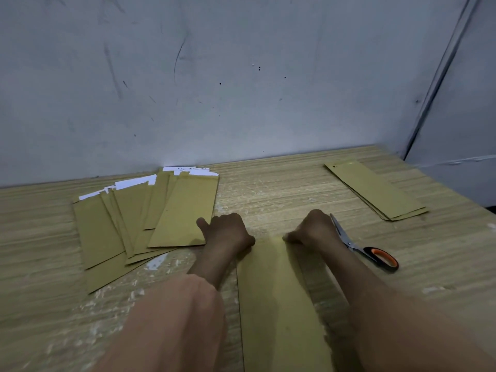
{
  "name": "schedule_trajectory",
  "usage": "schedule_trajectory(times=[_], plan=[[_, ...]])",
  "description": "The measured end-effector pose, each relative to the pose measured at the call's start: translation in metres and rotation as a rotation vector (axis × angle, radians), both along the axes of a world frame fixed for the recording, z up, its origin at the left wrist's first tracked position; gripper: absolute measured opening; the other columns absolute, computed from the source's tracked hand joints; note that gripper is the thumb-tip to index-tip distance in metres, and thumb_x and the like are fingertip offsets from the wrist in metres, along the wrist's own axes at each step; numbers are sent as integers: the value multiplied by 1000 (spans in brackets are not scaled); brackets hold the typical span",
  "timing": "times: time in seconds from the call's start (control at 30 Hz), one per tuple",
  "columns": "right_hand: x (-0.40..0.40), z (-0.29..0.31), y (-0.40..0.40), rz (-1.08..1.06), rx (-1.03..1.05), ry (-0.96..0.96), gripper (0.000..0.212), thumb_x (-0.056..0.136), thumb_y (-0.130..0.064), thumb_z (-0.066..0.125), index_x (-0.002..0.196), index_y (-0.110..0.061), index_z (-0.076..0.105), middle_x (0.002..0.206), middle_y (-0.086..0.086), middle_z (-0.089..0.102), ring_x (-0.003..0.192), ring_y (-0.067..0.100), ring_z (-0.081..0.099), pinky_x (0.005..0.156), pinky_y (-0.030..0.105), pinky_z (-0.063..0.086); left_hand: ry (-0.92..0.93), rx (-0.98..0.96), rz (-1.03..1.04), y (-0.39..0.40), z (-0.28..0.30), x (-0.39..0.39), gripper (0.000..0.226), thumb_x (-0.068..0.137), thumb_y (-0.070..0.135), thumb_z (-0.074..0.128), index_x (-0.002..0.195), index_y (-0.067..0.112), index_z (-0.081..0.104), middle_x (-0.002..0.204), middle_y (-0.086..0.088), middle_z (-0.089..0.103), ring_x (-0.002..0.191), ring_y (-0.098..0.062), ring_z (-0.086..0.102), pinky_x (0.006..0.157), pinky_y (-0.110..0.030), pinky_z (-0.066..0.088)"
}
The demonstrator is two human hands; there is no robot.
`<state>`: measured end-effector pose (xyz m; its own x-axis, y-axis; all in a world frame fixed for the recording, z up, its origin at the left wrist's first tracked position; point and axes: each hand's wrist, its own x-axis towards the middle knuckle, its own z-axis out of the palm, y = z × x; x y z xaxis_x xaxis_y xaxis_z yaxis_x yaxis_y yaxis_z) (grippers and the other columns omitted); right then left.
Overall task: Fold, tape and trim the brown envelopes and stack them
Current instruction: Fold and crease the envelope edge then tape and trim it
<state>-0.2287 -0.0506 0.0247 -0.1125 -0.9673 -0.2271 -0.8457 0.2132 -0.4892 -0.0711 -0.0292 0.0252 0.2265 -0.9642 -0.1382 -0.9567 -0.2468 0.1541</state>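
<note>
The far end of the brown envelope (pixel 279 299) at near centre is pressed flat by curled fingers of the left hand (pixel 228 232) and right hand (pixel 311 229); folding is judged in hand. Taping is called for next; no tape is seen. Scissors (pixel 362 247) lie just right. Unfinished envelopes (pixel 145 218), white paper protruding, lie left; the stack (pixel 375 190) far right.
</note>
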Motion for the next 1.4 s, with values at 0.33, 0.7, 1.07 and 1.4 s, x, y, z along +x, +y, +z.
schedule_trajectory(times=[0.33, 0.7, 1.07, 1.4], plan=[[-3, 6, -4, -148, 88, -87, 55, 72, -30, 82, 115, -3, 60, 119, 12, 62, 112, 24, 58, 70, 22, 39, 44, 5, 8, 1, -2, 2, 27, 80, 33, 58, 67, 21, 39, 70, 4, 47, 81, -20, 47, 96, -42, 21], [15, 11, 9, 16, -229, -497, 6, 83, -5, 68, 88, -2, 67, 85, 5, 62, 80, 16, 58, 68, 25, 44, -5, 6, 17, 0, -2, 0, 25, 82, 33, 57, 69, 21, 39, 71, 3, 46, 83, -19, 46, 97, -41, 21], [39, -17, 10, 156, -93, -430, 18, 74, -12, 79, 70, -13, 61, 69, -5, 58, 69, 7, 56, 61, 17, 46, -5, 26, 29, 2, -4, 6, 29, 83, 44, 55, 73, 21, 42, 72, 3, 46, 96, -21, 54, 99, -43, 21], [41, -17, 8, 183, -95, -341, 26, 72, -16, 81, 68, -17, 55, 69, -6, 54, 73, 10, 55, 53, 15, 38, -15, 44, -88, 4, -8, 18, 45, 93, 51, 32, 66, 16, 43, 75, -2, 51, 78, -21, 47, 96, -45, 22]])
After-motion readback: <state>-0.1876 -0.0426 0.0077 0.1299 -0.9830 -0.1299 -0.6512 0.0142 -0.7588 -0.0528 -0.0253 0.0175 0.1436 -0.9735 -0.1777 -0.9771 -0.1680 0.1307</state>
